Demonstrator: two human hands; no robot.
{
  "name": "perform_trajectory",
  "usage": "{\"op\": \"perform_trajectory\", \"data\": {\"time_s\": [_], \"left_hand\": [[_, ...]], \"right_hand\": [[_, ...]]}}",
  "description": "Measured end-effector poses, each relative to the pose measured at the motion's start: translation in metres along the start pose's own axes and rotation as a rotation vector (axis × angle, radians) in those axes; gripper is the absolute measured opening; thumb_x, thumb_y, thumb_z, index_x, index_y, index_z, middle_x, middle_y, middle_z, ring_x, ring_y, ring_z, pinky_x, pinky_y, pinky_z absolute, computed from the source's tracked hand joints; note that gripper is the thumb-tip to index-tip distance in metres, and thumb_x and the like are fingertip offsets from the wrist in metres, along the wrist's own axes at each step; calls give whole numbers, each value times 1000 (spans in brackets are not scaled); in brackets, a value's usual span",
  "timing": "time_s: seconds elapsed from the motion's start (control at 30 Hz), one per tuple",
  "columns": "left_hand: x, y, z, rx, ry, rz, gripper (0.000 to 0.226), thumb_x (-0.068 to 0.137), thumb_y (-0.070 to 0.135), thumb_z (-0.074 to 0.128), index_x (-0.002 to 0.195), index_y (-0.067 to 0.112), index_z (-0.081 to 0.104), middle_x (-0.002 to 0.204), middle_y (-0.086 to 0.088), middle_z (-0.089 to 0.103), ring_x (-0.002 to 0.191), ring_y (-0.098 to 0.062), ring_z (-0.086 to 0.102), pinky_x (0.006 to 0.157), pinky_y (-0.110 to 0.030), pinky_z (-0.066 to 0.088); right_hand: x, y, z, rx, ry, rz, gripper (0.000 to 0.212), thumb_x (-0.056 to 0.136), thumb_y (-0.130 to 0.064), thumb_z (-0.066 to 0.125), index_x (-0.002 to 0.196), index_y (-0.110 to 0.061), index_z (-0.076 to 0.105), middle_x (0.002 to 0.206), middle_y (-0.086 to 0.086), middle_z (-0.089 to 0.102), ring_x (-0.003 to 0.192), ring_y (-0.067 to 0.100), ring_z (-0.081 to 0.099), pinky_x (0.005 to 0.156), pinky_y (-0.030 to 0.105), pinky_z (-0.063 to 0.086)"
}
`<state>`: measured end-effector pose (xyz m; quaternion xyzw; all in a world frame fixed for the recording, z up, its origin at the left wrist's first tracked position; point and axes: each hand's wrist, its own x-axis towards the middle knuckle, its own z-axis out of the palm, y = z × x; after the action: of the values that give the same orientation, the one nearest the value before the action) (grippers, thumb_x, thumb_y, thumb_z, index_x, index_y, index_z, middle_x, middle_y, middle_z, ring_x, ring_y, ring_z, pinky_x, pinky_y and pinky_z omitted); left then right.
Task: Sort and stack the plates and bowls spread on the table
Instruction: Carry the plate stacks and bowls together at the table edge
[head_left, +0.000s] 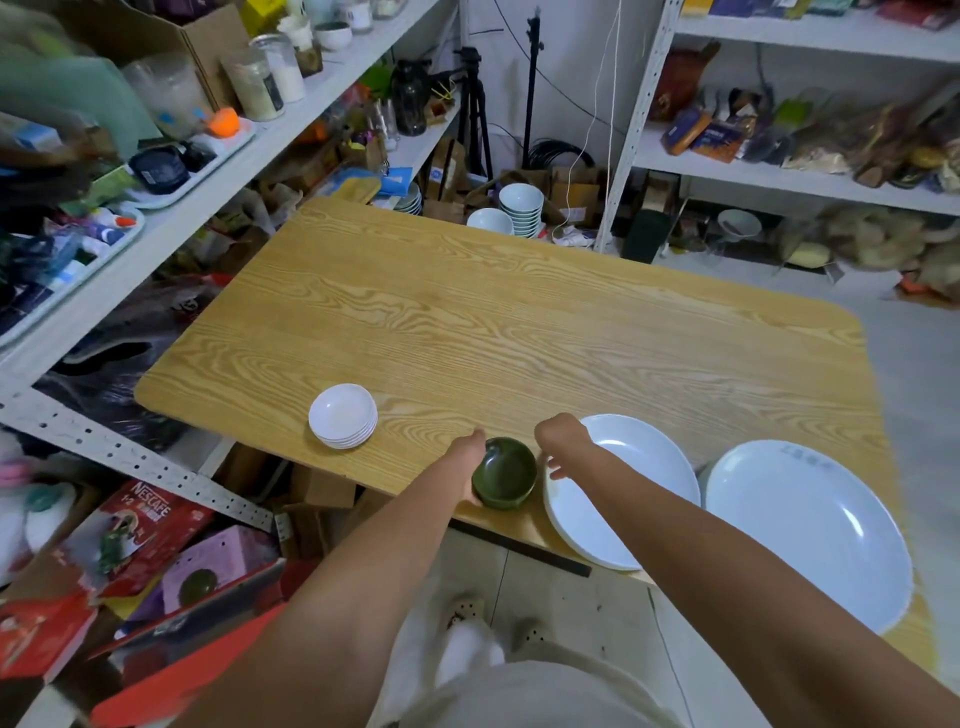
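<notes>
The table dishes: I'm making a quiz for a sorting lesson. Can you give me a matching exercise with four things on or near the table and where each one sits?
Things:
1. stack of small white dishes
2. green bowl
3. large white plate
4. stack of pale bowls

Places:
A. on the floor beyond the table's far edge
B. between the two hands at the near edge
C. near the table's left edge, apart from the hands
D. at the near right corner, overhanging the edge

Pairs: 1-C, 2-B, 3-D, 4-A
</notes>
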<state>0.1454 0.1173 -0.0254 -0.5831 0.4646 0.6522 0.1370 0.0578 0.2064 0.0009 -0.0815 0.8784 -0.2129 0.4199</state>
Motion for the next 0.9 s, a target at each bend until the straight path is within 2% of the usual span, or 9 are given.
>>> {"op": "perform_trajectory", "data": {"time_s": [0.1,0.17,0.43,0.6,0.73,0.8,0.83,0.87,0.9], "left_hand": [[0,2,5,-1,-13,-28,52,100,45,33,141,13,35,144,-20,38,131,-40,39,105,-58,38],[0,3,6,-6,-31,-31,52,100,46,32,140,14,36,144,-20,39,130,-40,40,105,-58,37],[0,9,8,9,-62,-60,56,99,51,30,139,14,40,140,-20,44,128,-40,44,102,-58,37],[-1,11,4,3,-12,-100,56,101,43,29,147,11,28,152,-17,28,138,-41,28,109,-60,28],[-11,-3,7,899,64,20,56,102,43,28,142,4,29,152,-12,29,137,-30,30,118,-36,17],[38,-29,13,533,29,-175,37,103,16,5,136,24,19,156,-26,12,130,-33,42,117,-28,27],[48,-26,8,81,42,-345,90,67,62,-11,138,18,21,153,-35,2,123,-41,45,117,-38,28],[40,-30,13,-83,72,-348,126,28,-33,50,145,5,25,148,-41,10,121,-48,44,113,-55,27],[28,-36,14,-356,27,-285,55,92,-12,31,146,0,28,150,-33,20,128,-49,38,110,-64,23]], "right_hand": [[-5,3,-3,148,20,63,39,96,-8,34,131,1,48,137,20,49,127,33,48,103,37,44],[-6,6,-6,221,6,102,44,97,-12,33,139,-1,41,142,18,44,130,32,45,104,39,42],[-6,9,-9,287,-67,259,34,96,-13,44,122,7,53,114,20,58,111,35,59,94,42,52],[3,-1,2,-59,143,-108,31,100,-21,34,110,1,55,115,18,59,106,32,55,85,33,42],[8,-6,14,-127,-77,-243,54,103,-40,23,135,-4,47,141,16,47,131,32,41,106,34,31],[11,-7,18,-191,-148,-245,58,102,-44,20,142,-7,40,148,14,39,138,31,34,111,36,25],[13,-8,20,-223,-166,-244,58,102,-44,19,143,-7,39,150,14,37,139,31,33,112,36,25],[15,-9,21,-245,-177,-242,59,102,-45,19,143,-8,39,150,14,37,139,31,32,112,36,25],[17,-10,22,-259,-189,-240,60,102,-46,18,143,-8,39,150,14,37,139,31,33,112,37,25]]}}
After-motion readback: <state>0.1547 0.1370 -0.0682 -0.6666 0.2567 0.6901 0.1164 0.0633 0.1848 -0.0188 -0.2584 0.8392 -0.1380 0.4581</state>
